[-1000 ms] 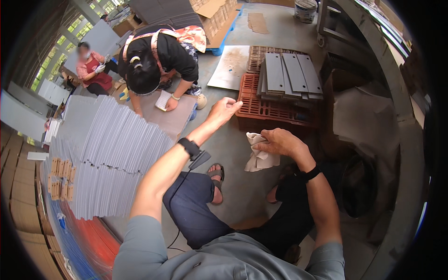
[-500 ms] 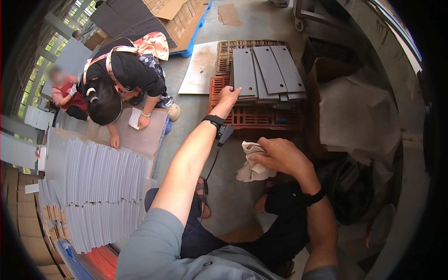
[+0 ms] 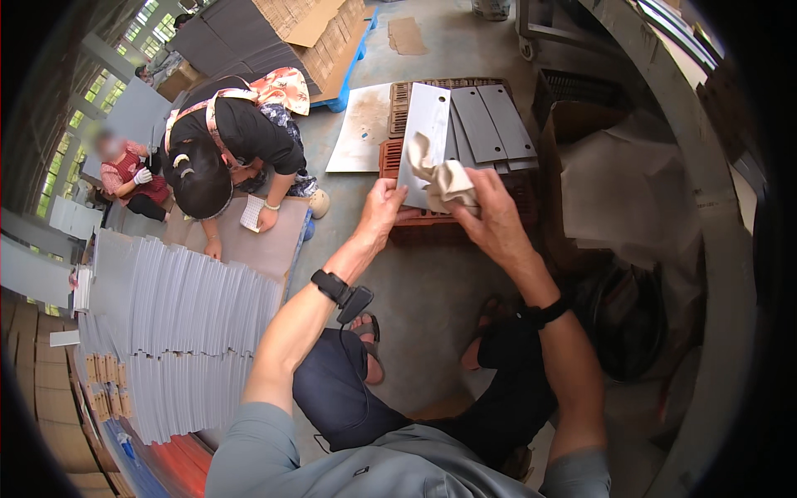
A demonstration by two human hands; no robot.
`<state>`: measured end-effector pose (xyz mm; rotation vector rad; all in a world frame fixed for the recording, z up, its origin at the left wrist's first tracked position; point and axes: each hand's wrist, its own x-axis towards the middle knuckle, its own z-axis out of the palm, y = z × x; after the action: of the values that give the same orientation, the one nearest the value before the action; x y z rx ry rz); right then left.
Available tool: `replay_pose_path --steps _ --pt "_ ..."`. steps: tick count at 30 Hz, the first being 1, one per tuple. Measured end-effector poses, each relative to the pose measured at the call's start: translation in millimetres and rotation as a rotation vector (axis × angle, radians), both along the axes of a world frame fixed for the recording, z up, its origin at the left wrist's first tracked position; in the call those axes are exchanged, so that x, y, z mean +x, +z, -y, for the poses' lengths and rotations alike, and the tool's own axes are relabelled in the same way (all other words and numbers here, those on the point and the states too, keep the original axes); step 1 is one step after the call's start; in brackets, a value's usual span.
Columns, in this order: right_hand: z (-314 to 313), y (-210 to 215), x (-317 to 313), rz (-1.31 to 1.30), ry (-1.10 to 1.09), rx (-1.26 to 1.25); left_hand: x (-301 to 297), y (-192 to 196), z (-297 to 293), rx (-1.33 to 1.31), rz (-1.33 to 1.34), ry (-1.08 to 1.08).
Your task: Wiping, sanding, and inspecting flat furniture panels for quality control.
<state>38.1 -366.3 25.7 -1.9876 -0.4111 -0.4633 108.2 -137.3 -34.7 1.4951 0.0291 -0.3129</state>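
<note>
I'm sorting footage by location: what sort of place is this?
Probably a factory workshop: there are packed rows of grey panels, a loaded blue pallet and an aproned co-worker.

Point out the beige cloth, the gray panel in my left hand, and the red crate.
Beige cloth point(image 3: 452, 184), head view: its crumpled middle.
Gray panel point(image 3: 425, 116), head view: its upper face.
Red crate point(image 3: 433, 231), head view: its front wall.

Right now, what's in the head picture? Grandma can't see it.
A person's left hand holds a gray panel by its near end, and the right hand holds a cream cloth over it. More panels lie on a red crate; a co-worker bends at left.
</note>
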Motion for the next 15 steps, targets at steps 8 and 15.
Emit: replay_pose_path --steps 8,15 --pt "-41.3 -8.4 17.9 0.369 -0.251 -0.308 -154.2 57.5 -34.2 -0.013 0.121 -0.133" --pt "-53.0 10.7 22.4 -0.203 -0.118 0.287 -227.4 41.5 -81.1 0.027 0.037 -0.224"
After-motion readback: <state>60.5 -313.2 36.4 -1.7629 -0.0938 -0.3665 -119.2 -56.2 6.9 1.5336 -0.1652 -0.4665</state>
